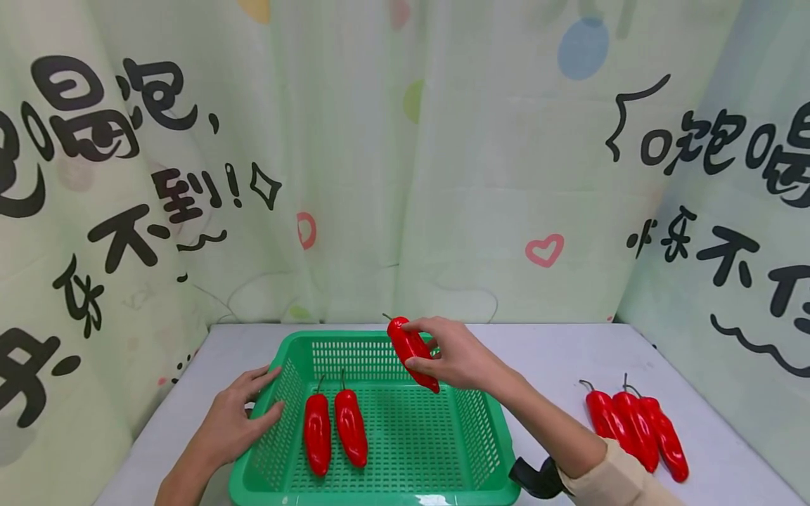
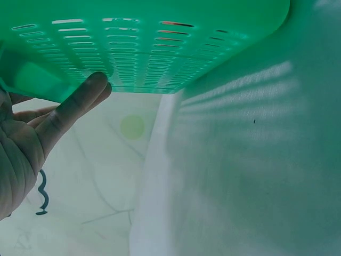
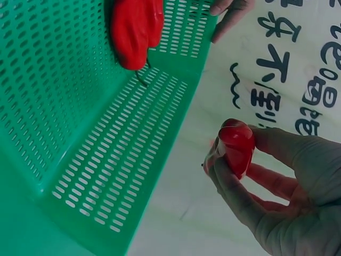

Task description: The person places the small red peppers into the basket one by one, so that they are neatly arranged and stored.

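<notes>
In the head view, my right hand (image 1: 452,353) pinches a red chili pepper (image 1: 408,344) above the far right part of a green plastic basket (image 1: 506,450). The pepper tilts, its stem up and to the left. Seen from the right wrist, thumb and fingertips hold the pepper (image 3: 236,146) from both sides. Two more red peppers (image 1: 318,436) (image 1: 351,429) lie side by side on the left of the basket floor. My left hand (image 1: 237,414) touches the basket's left rim, fingers and thumb fairly straight; the left wrist view shows the thumb (image 2: 74,109) against the slotted wall.
Several red peppers (image 1: 639,429) lie in a group on the white table (image 1: 557,358), right of the basket and beyond the right forearm. A black strap (image 1: 538,479) is at the right sleeve. Printed curtains (image 1: 468,161) hang behind and along both sides.
</notes>
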Demonstrator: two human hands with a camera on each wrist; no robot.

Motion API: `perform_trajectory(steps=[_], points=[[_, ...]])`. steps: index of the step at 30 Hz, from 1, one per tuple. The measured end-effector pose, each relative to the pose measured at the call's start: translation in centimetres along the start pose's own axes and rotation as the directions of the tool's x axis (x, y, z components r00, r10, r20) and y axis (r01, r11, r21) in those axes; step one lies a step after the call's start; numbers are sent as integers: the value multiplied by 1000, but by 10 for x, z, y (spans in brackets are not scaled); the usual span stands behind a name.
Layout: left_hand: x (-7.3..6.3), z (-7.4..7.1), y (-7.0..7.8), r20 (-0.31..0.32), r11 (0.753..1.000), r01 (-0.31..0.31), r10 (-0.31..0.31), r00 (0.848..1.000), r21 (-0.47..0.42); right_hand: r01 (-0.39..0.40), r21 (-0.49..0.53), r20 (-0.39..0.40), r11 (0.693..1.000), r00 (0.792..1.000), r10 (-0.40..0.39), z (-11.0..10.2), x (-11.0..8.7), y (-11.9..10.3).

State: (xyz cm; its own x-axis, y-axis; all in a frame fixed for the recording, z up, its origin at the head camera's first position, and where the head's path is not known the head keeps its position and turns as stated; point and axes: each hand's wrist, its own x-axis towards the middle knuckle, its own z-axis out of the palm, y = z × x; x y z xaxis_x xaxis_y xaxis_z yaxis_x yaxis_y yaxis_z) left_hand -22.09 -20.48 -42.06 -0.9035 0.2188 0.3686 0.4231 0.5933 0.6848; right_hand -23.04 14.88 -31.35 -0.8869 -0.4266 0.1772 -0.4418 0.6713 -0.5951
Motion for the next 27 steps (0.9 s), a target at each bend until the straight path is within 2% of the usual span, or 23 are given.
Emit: perform_trajectory(steps=[10,17,27], points=[[0,-1,1,0,1000,-1,1,1000,-8,13,-83,74,996,997,-7,16,9,0],[0,0,0,1,1000,5,-5,1000,-8,26,-84,112,996,994,-16,27,13,-1],[0,0,0,0,1000,8,-8,1000,-10,30,-79,164,996,986,-17,28,11,-7]])
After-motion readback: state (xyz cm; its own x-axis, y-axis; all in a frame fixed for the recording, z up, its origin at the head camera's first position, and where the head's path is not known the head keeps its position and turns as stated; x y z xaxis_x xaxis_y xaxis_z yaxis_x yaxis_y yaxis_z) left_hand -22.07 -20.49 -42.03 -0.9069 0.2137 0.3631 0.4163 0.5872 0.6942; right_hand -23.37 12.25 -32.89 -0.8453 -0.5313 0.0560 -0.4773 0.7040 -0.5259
